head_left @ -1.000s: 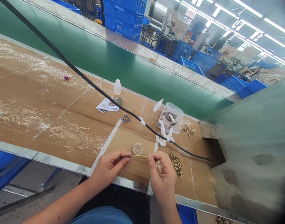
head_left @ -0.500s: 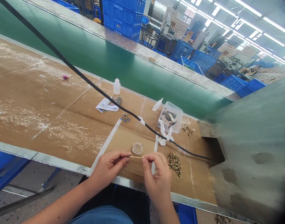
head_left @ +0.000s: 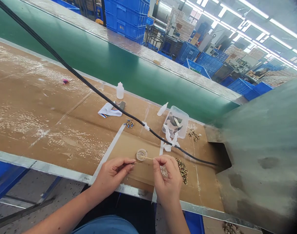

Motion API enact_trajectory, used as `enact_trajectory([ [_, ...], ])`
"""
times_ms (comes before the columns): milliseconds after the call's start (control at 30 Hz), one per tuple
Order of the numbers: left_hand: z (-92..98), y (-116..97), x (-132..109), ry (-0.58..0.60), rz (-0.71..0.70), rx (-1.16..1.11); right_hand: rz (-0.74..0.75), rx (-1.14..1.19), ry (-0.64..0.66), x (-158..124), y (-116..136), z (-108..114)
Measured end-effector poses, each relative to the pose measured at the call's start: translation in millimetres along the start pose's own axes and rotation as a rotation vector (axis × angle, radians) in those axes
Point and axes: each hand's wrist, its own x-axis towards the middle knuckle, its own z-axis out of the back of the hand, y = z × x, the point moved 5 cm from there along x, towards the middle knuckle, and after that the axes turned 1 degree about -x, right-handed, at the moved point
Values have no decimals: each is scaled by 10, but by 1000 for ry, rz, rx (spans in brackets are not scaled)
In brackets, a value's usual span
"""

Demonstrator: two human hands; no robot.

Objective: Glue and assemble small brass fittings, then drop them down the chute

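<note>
Between thumb and fingers, my right hand [head_left: 168,174] pinches a thin wooden stick [head_left: 148,158]. Its far tip reaches into a small round clear cup [head_left: 141,155] standing on the cardboard. Left of that cup, my left hand [head_left: 116,172] is closed in a pinch at the fingertips; what it holds is too small to make out. Beside my right hand lies a pile of small brass-coloured parts [head_left: 182,170], partly hidden by the hand. Beyond the cup sits a little group of blue and brass parts [head_left: 129,123].
A black cable [head_left: 104,97] crosses above the table. Behind stand a clear plastic box [head_left: 184,128], a white squeeze bottle [head_left: 119,91], a lying bottle [head_left: 162,109] and folded striped cloth [head_left: 109,110]. A metal housing [head_left: 257,152] rises at right. A green belt [head_left: 129,65] runs behind.
My right hand has moved slightly right, drawing the stick away from my left fingertips. The stick's tip is now in the cup. My left hand stays almost in place.
</note>
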Motion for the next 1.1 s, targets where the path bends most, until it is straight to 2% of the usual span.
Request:
enact_trajectory([
  [133, 7, 32, 4, 12, 16, 11, 25, -84, 3, 6, -32, -90],
  [300, 34, 89, 39, 26, 12, 48, 27, -48, 116, -74, -32, -203],
  [400, 45, 100, 55, 20, 1, 84, -22, -45, 133, -151, -171, -77],
  [533, 57, 50, 54, -10, -39, 124, -220, -206, 57, -269, -607, 317],
  [633, 54, -11, 52, -14, -75, 160, -273, -347, 115, -338, -860, 502],
  [733, 51, -65, 51, -15, -108, 166, -255, -435, 220, -361, -933, 525],
  [1000, 37, -92, 30, 35, -139, 117, -176, -473, 412, -279, -880, 460],
  [1100, 20, -97, 10, 68, -151, 78, -143, -407, 402, -292, -898, 464],
])
